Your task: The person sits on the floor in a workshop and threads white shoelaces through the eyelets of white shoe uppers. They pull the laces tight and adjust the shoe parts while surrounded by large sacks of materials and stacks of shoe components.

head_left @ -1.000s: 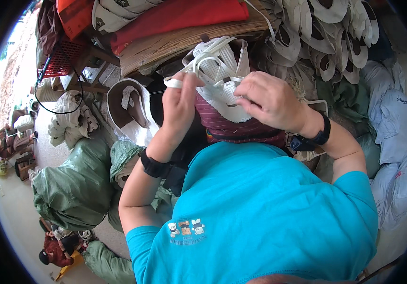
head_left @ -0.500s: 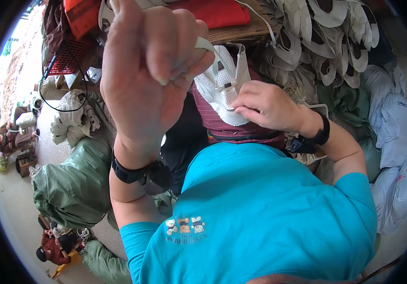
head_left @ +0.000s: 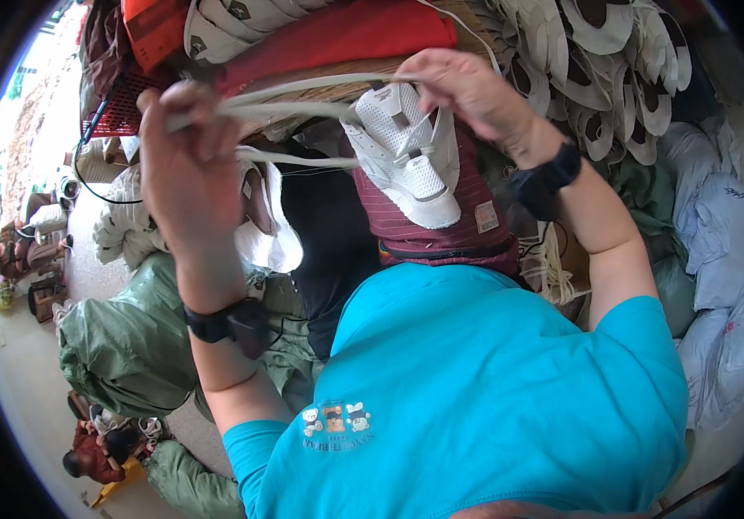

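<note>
While our left hand (head_left: pixel 190 143) grasps flat white shoelace strands (head_left: pixel 294 110), our right hand (head_left: pixel 469 93) pinches one beside the white perforated shoe upper (head_left: pixel 422 182) lying across the far edge of our maroon pinstriped cloth (head_left: pixel 478 183).

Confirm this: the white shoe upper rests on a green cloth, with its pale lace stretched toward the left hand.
Not green: the head view shows a maroon striped cloth under the white shoe upper, its pale lace stretched toward the left hand.

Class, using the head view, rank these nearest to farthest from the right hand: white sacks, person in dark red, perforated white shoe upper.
1. Perforated white shoe upper, below the right hand.
2. White sacks, right side.
3. Person in dark red, lower left.
</note>
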